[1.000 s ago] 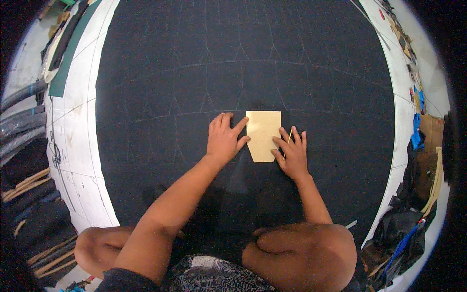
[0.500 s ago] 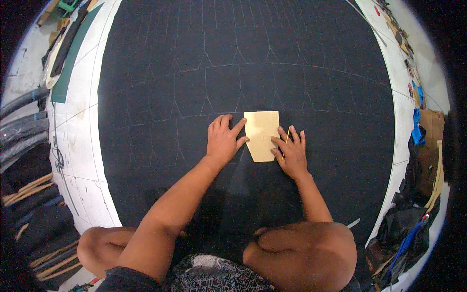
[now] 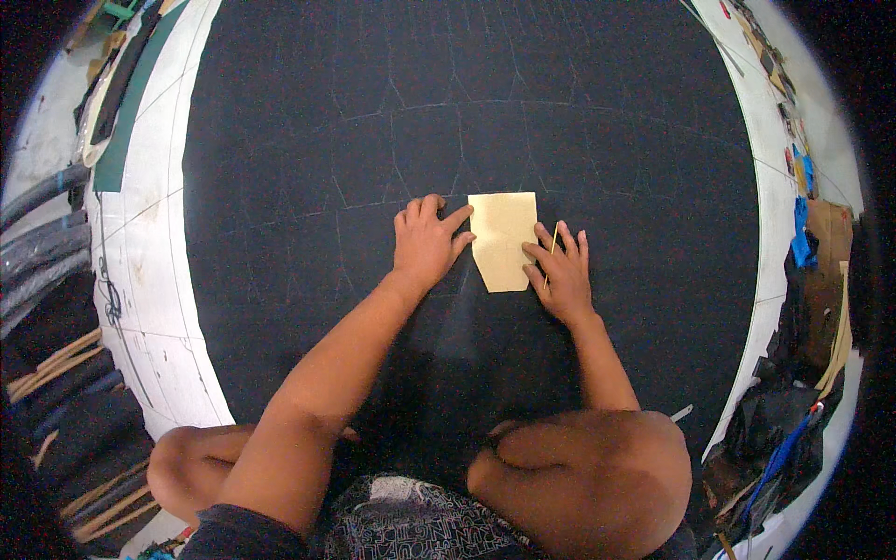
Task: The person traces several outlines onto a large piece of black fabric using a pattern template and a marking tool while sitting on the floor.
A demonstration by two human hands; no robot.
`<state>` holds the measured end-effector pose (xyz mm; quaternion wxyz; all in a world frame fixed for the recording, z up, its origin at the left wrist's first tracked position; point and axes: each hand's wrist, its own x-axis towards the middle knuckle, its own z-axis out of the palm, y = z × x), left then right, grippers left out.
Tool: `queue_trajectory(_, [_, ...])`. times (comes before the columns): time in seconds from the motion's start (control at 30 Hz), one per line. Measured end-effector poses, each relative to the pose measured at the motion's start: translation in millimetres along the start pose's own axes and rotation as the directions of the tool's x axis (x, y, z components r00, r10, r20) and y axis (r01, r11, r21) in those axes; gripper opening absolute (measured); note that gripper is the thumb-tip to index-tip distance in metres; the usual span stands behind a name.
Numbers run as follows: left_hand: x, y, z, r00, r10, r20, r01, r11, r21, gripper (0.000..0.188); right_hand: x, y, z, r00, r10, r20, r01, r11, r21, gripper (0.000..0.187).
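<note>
Tan card template (image 3: 503, 240), five-sided with a pointed bottom, flat on the big black sheet (image 3: 299, 187), about in the middle of it. Left hand (image 3: 427, 245) just left of the template, fingers spread and pressed flat, first finger touching the template's left edge. Right hand (image 3: 560, 273) just right of the template, fingers lying on its lower right edge, pinching a thin yellow stick (image 3: 552, 250) that looks like a marking pencil. Faint chalk lines (image 3: 448, 103) above the template, same shape over and over. To do this well: press down hard with the left so the template cannot slide. Keep the stick tip tight against the template's edge. Go slow round the corners. Keep fingers off the edge being traced. White floor (image 3: 149, 280) far left of the template, scraps (image 3: 803, 224) far right.
</note>
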<state>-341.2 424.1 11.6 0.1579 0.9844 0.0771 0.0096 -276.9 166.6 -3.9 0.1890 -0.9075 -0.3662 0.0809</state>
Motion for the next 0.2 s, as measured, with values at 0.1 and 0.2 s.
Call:
queue_trajectory(0.1, [-1.4,5.6,0.6,1.0,-0.021,-0.006,0.021,1.0,-0.008,0.05,-1.3,2.2,0.4,1.0,-0.01,-0.013,0.01,1.0,-0.003,0.033])
queue_trajectory(0.2, [-2.3,6.2,2.0,1.0,-0.024,-0.016,0.024,1.0,0.002,0.052,-0.7,2.6,1.6,1.0,-0.007,-0.012,0.007,1.0,0.0,0.033])
